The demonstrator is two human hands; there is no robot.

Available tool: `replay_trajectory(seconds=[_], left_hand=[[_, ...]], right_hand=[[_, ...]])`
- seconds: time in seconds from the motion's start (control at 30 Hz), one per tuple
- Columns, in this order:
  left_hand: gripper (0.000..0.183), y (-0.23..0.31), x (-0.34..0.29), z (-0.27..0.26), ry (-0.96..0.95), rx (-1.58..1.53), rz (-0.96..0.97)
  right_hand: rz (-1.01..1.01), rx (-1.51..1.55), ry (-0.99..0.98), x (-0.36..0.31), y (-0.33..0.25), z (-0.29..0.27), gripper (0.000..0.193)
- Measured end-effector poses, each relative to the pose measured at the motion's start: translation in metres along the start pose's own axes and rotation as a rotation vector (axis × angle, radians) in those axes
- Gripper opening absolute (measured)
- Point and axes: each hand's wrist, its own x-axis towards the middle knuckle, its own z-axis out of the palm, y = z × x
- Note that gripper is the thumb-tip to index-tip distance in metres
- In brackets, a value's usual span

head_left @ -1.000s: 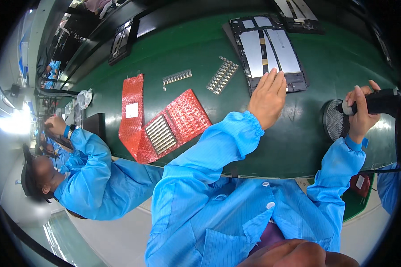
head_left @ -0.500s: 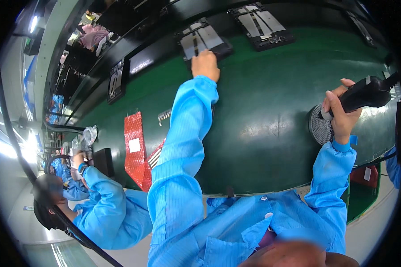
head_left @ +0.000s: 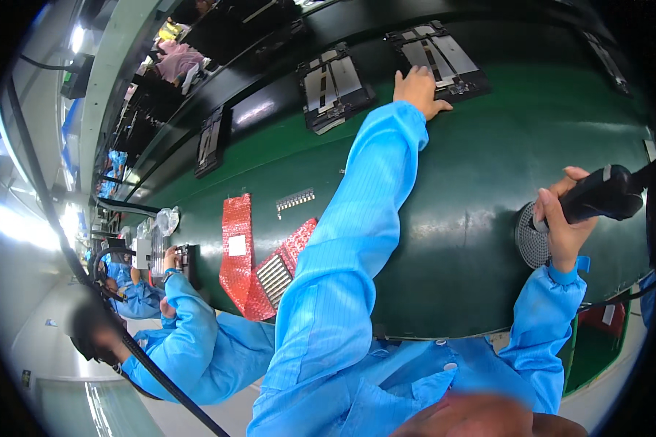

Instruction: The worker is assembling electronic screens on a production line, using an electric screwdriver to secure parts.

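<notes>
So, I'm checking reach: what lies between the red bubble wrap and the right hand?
The head view shows the left sleeve, hiding what's beneath, then green tabletop, then a gray disc.

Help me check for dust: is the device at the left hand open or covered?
Open: the device shows bare silver panels inside its black frame.

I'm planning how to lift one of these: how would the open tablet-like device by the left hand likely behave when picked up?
The open device at the left hand is likely stiff, since its black frame looks flat and slab-like. It is probably fragile, with inner parts uncovered. Its smooth, silver panels may be slippery to grip.
</notes>
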Motion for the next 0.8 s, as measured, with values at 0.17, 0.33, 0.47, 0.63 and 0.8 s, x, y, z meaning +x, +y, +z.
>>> replay_trajectory(seconds=[0.17,0.33,0.47,0.63,0.8], left_hand=[[0.067,-0.035,0.007,0.000,0.110,0.380,0.174],[0.052,-0.023,0.001,0.008,0.120,0.455,-0.137],[0.042,-0.025,-0.019,-0.005,0.297,0.356,-0.035],[0.048,0.053,-0.094,-0.030,0.274,0.092,0.243],[0.051,0.110,-0.180,-0.048,0.195,-0.089,0.339]], right_hand=[[-0.035,0.004,-0.011,0.004,0.000,-0.006,0.043],[0.013,0.003,0.022,0.005,-0.001,-0.010,0.044],[-0.012,-0.028,0.021,0.013,0.002,-0.013,0.043],[-0.074,-0.088,0.057,0.022,-0.005,-0.030,0.048],[-0.038,-0.123,0.064,0.030,-0.002,-0.041,0.051]])
